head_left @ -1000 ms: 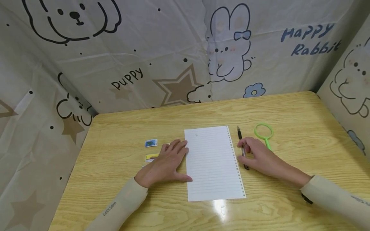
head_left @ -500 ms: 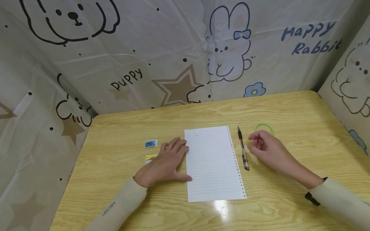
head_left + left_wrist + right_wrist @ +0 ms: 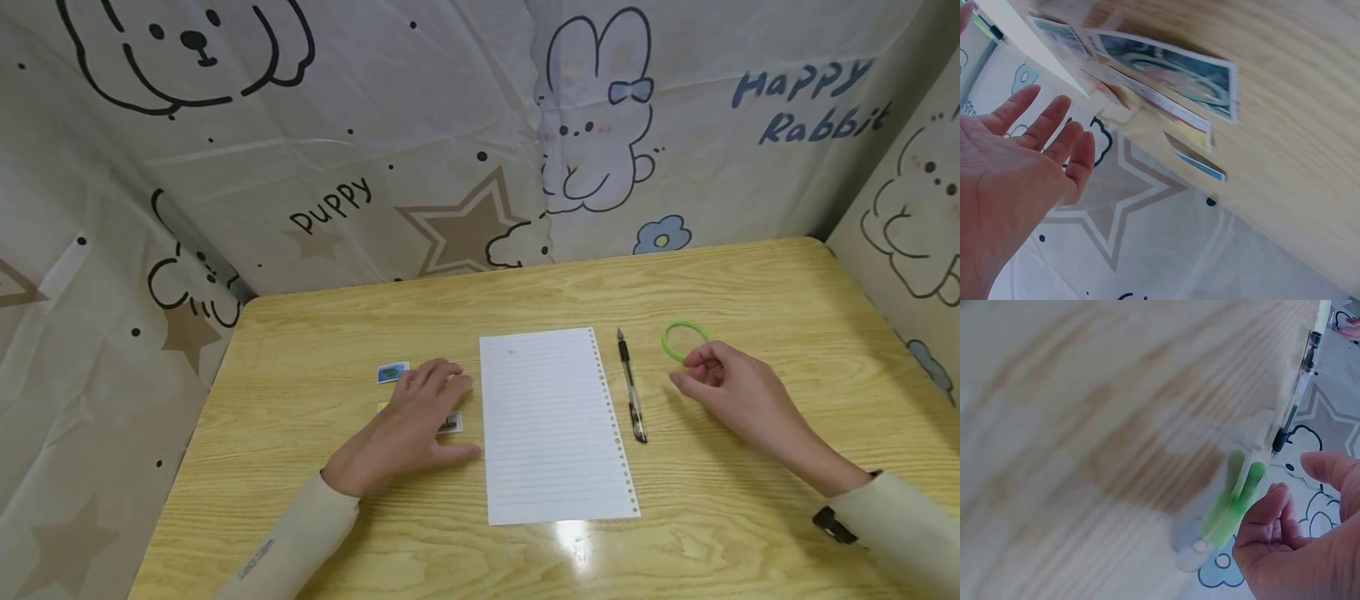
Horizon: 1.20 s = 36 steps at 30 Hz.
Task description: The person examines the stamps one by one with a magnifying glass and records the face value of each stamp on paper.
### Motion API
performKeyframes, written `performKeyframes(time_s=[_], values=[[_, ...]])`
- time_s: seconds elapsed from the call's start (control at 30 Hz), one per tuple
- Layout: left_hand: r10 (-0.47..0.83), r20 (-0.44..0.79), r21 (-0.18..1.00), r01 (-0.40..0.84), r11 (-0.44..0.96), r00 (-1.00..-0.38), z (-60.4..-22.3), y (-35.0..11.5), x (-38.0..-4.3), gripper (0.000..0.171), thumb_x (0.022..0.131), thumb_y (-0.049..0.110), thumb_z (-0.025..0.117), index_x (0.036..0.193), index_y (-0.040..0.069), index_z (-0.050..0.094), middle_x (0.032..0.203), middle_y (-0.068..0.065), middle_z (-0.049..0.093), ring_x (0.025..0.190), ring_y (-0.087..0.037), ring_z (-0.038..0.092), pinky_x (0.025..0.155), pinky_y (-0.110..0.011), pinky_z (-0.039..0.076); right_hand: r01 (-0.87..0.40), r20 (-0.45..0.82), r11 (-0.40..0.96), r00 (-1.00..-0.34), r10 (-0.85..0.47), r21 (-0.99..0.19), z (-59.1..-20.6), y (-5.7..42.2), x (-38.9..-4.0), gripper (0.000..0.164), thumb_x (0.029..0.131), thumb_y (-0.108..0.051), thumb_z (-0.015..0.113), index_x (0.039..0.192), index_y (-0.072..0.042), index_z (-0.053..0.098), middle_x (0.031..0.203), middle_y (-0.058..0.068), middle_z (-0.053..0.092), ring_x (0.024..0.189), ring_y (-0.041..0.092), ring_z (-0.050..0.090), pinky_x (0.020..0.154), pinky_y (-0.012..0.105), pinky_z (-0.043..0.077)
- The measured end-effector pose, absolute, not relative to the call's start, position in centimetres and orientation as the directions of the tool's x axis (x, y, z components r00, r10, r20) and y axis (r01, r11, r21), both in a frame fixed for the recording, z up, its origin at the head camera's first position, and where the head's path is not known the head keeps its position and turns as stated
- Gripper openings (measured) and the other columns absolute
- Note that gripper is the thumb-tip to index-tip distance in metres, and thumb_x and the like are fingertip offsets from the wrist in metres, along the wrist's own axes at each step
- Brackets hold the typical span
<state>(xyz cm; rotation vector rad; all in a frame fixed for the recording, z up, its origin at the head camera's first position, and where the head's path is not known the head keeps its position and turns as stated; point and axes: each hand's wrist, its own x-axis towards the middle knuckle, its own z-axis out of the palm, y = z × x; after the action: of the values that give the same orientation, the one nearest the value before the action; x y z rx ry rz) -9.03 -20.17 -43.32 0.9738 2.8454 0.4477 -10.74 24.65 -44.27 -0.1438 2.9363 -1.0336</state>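
Stamps (image 3: 1166, 70): 5 | magnifier (image 3: 684, 340): 1, near right hand (image 3: 738, 389) | pen (image 3: 632, 387): 1 | paper (image 3: 558, 427): 1

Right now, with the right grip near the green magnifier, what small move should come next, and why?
Probably ease the right grip into a pinch on the green magnifier handle: the right wrist view shows the fingers close beside it, with nothing held between them and the thumb.

On the wood-patterned table (image 3: 712, 533) I can see several small pictures (image 3: 392, 372), to the right of them a white lined sheet of paper (image 3: 558, 429), then just beside it a pen (image 3: 631, 387), and farther a green magnifying glass (image 3: 1244, 494).
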Motion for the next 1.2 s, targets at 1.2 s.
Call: performKeyframes(time_s=[1.2], values=[[0.443, 0.039, 0.355, 0.427, 0.832, -0.896, -44.3, -26.0, -5.8, 0.059, 0.095, 0.04, 0.086, 0.136, 0.005, 0.061, 0.129, -0.009, 0.057, 0.123, -0.032, 0.05, 0.104, -0.055, 0.038, -0.033, -0.107, 0.812, -0.987, -0.117, -0.583, -45.0, 27.1, -11.8, 0.031, 0.102, -0.024, 0.078, 0.109, 0.004, 0.069, 0.09, 0.007, 0.071, 0.078, 0.018, 0.062, 0.066, 0.031, 0.046]])
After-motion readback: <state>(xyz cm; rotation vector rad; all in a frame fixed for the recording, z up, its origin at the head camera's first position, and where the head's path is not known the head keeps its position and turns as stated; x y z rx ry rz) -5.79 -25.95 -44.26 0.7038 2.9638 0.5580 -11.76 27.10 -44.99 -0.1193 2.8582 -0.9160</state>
